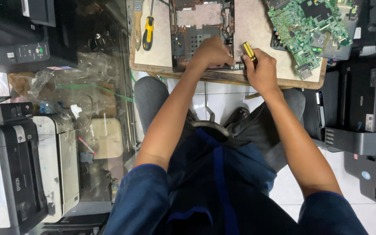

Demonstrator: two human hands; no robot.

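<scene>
Printers crowd both sides of the tiled floor: dark ones stacked at the person's left, a white printer (59, 165) beside them, and black printers (362, 126) at the right. Nearest, the person sits in a dark blue shirt and grey trousers, knees under a small wooden counter (157, 52) with a worn edge.

Both arms reach forward over the counter's near edge. The left hand (212, 53) lies knuckles up on the near rim of an opened device chassis (198, 26), fingers curled down onto it, pressing or steadying; whether anything small is pinched beneath, I cannot tell. The right hand (262, 72) is closed round a black-and-yellow screwdriver (249, 51), handle end showing above the fist, tip hidden at the chassis's near right corner.

Judgement: the step in hand looks like working a screw or catch at that corner while the other hand holds the frame still. The next move would call for keeping the tip seated and the chassis steady, since it sits close to the counter's edge.

Farther off, a second yellow-handled screwdriver (148, 32) lies left of the chassis, a brush with a wooden handle (137, 21) just beside it. At the far right, a green circuit board (309, 26) rests apart from the chassis, partly over a dark cover.
</scene>
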